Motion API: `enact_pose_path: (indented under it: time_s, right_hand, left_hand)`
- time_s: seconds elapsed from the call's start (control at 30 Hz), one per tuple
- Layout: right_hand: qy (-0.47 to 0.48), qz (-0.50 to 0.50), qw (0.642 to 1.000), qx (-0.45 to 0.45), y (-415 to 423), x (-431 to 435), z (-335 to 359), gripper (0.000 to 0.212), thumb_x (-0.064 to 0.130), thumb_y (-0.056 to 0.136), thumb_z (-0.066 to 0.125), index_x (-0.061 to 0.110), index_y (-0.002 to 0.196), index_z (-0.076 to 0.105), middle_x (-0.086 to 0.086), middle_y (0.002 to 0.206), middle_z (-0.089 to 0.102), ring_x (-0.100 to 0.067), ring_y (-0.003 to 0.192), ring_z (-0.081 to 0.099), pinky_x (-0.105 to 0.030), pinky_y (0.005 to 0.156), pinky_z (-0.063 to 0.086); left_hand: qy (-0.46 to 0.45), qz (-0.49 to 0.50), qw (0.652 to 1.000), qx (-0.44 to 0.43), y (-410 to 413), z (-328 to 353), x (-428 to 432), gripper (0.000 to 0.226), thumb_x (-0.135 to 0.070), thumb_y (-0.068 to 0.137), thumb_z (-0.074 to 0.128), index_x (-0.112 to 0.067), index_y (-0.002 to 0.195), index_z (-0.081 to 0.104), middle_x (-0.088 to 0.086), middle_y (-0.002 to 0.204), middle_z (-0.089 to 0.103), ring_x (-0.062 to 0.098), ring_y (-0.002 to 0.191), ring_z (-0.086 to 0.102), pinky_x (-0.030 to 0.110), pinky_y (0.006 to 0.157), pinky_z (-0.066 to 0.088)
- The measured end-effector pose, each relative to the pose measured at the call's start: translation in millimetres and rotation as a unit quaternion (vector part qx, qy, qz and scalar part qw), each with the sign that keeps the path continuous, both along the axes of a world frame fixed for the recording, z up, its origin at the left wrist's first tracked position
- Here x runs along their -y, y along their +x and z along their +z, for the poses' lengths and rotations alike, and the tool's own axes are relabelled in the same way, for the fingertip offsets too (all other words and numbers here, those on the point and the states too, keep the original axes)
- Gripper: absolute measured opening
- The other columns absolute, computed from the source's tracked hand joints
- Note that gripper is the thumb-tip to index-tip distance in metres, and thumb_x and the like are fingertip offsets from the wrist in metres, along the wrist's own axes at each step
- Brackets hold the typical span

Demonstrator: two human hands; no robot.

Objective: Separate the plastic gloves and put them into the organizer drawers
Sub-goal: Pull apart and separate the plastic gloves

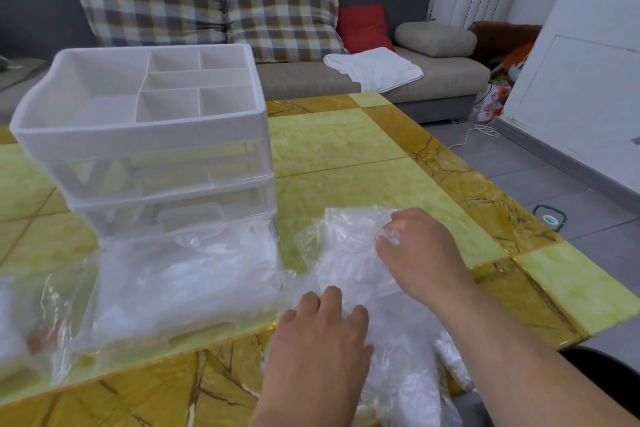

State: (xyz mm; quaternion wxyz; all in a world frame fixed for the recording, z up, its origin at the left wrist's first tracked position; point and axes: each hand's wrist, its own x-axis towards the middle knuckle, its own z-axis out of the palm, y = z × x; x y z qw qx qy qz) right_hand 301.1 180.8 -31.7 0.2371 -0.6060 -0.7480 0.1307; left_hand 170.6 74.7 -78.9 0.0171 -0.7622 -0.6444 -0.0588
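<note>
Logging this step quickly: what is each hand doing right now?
Left hand: open, fingers pressing down on the pile of plastic gloves.
Right hand: closed, pinching plastic from that pile at its fingertips.

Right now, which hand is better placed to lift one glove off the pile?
Right. The right hand pinches a bit of film from the glove pile, while the left hand rests on top of it, seemingly holding it down.

Lower right of the frame: the right hand [420, 253] pinches clear plastic gloves [346, 253], the left hand [322, 333] presses them flat (open drawer [180, 288] lower left).
</note>
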Motion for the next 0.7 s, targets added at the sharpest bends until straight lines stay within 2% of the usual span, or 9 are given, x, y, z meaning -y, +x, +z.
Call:
enact_pose_path:
  time_s: [0.07, 0.13, 0.2, 0.33, 0.4, 0.47, 0.53, 0.63, 0.7]
  right_hand:
    - [-0.030, -0.006, 0.999, 0.015, -1, -3, -2, 0.034, 0.020, 0.095, 0.057, 0.004, 0.066, 0.061, -0.007, 0.082, 0.064, -0.029, 0.083, 0.062, -0.035, 0.069, 0.049]
    - [-0.054, -0.012, 0.998, 0.018, -3, -4, -1, 0.045, 0.019, 0.096, 0.054, 0.015, 0.053, 0.042, 0.001, 0.057, 0.046, -0.019, 0.056, 0.047, -0.029, 0.050, 0.032]
    - [-0.060, -0.028, 0.998, 0.018, -5, -4, 0, 0.050, 0.015, 0.095, 0.054, 0.019, 0.051, 0.032, 0.004, 0.051, 0.035, -0.014, 0.048, 0.034, -0.027, 0.046, 0.022]
    - [-0.056, -0.037, 0.998, -0.016, -8, -4, 2, 0.049, 0.011, 0.091, 0.060, 0.021, 0.049, 0.037, 0.007, 0.048, 0.037, -0.012, 0.045, 0.036, -0.021, 0.040, 0.026]
    - [-0.061, -0.017, 0.996, -0.058, -7, -3, 6, 0.038, 0.007, 0.087, 0.064, 0.026, 0.056, 0.051, 0.010, 0.054, 0.050, -0.008, 0.050, 0.046, -0.012, 0.038, 0.028]
    - [-0.061, 0.003, 0.991, -0.122, -5, -3, 13, 0.025, 0.005, 0.085, 0.066, 0.027, 0.075, 0.063, 0.012, 0.071, 0.061, -0.011, 0.060, 0.057, -0.009, 0.042, 0.035]
    - [-0.082, 0.002, 0.974, -0.210, -2, -2, 20, 0.031, -0.001, 0.082, 0.069, 0.028, 0.094, 0.069, 0.007, 0.087, 0.065, -0.017, 0.072, 0.064, -0.015, 0.050, 0.045]
    - [-0.144, -0.005, 0.939, -0.312, 2, -1, 28, 0.060, -0.010, 0.077, 0.071, 0.029, 0.122, 0.068, -0.002, 0.108, 0.063, -0.016, 0.091, 0.067, -0.025, 0.071, 0.051]
    - [-0.182, 0.009, 0.906, -0.381, 5, -2, 32, 0.055, -0.017, 0.075, 0.069, 0.018, 0.118, 0.072, -0.006, 0.104, 0.070, -0.020, 0.089, 0.069, -0.032, 0.076, 0.053]
  left_hand:
    - [0.011, 0.004, 1.000, 0.004, -1, -1, -1, 0.048, -0.058, 0.041, 0.091, -0.029, 0.075, 0.074, -0.001, 0.071, 0.057, 0.019, 0.057, 0.057, 0.032, 0.041, 0.046]
    - [0.013, 0.005, 1.000, 0.004, -1, -1, -1, 0.047, -0.058, 0.042, 0.090, -0.030, 0.076, 0.074, -0.001, 0.071, 0.056, 0.019, 0.058, 0.057, 0.033, 0.042, 0.046]
    - [0.010, -0.001, 1.000, 0.001, 0, -2, -1, 0.046, -0.058, 0.042, 0.090, -0.029, 0.075, 0.073, -0.001, 0.071, 0.055, 0.019, 0.057, 0.056, 0.033, 0.042, 0.046]
    - [-0.016, -0.002, 1.000, 0.009, -1, -1, -1, 0.044, -0.058, 0.045, 0.088, -0.030, 0.075, 0.073, -0.002, 0.071, 0.054, 0.019, 0.057, 0.055, 0.032, 0.042, 0.045]
    - [-0.021, 0.000, 1.000, 0.011, 0, 11, 1, 0.036, -0.057, 0.060, 0.079, -0.031, 0.085, 0.073, -0.001, 0.082, 0.056, 0.021, 0.066, 0.057, 0.035, 0.049, 0.049]
    - [-0.033, 0.031, 0.998, 0.041, 0, 25, 2, 0.035, -0.052, 0.088, 0.058, -0.034, 0.118, 0.062, 0.000, 0.114, 0.050, 0.025, 0.098, 0.055, 0.042, 0.079, 0.050]
    - [-0.057, 0.036, 0.994, 0.088, -4, 35, 5, 0.045, -0.057, 0.097, 0.045, -0.038, 0.138, 0.044, -0.004, 0.133, 0.037, 0.022, 0.118, 0.046, 0.037, 0.096, 0.044]
    - [-0.049, 0.046, 0.987, 0.144, -12, 61, 8, 0.054, -0.071, 0.092, 0.042, -0.045, 0.140, 0.042, -0.016, 0.135, 0.038, 0.011, 0.119, 0.050, 0.030, 0.098, 0.044]
    - [-0.012, 0.088, 0.978, 0.189, -22, 82, 9, 0.053, -0.076, 0.087, 0.041, -0.047, 0.129, 0.053, -0.022, 0.125, 0.048, 0.002, 0.109, 0.056, 0.025, 0.092, 0.046]
